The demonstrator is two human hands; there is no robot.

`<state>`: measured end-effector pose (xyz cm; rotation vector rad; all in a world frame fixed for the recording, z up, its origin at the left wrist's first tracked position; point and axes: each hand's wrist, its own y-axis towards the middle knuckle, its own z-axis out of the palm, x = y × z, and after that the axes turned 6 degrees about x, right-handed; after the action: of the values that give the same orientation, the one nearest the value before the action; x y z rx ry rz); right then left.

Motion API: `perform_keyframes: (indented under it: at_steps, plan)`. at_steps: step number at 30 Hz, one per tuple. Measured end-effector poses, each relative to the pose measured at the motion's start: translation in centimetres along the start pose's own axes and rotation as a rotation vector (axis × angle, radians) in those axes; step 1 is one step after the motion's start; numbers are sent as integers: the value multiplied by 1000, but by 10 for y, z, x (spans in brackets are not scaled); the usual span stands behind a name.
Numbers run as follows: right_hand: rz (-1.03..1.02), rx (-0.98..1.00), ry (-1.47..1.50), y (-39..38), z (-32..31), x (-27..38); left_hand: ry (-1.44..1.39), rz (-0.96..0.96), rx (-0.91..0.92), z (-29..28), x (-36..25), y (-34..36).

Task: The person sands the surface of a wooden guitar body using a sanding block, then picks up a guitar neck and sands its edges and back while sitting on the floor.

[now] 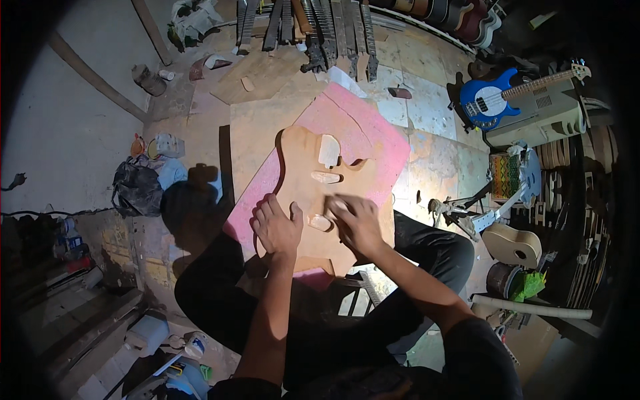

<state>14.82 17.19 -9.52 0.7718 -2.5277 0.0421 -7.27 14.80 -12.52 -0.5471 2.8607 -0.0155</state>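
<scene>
An unpainted wooden electric guitar body (298, 177) rests in front of me on a pink board (387, 137). Pale routed cavities show in its face: a neck pocket (329, 150) at the far end and two smaller slots nearer me. My left hand (277, 225) lies on the body's left side, fingers stretched out and apart, with nothing in it. On the right side, beside the nearer slot (321, 222), my right hand (360, 223) presses on the wood. Its fingers are bent together and slightly blurred; what they hold, if anything, is hidden.
Several guitar necks (323, 30) lie at the far edge. A blue bass guitar (490, 99) stands at the far right, with an acoustic guitar body (512, 245) nearer. On the left sits a black bag (137, 187). A plastic jug (148, 332) stands at the lower left.
</scene>
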Motion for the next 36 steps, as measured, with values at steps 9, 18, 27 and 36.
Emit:
perform_keyframes:
  at_steps: [9,18,27,36]
  plan:
    - [-113,147,23,-24,-23,-8,0,-19,27,0,3,0]
    - [-186,141,65,31,-5,-3,-2,-20,6,3,5,0]
    - [-243,156,47,55,-4,10,-9,-19,8,3,3,2]
    - [-262,253,3,26,-15,-4,-31,-28,43,-1,2,2]
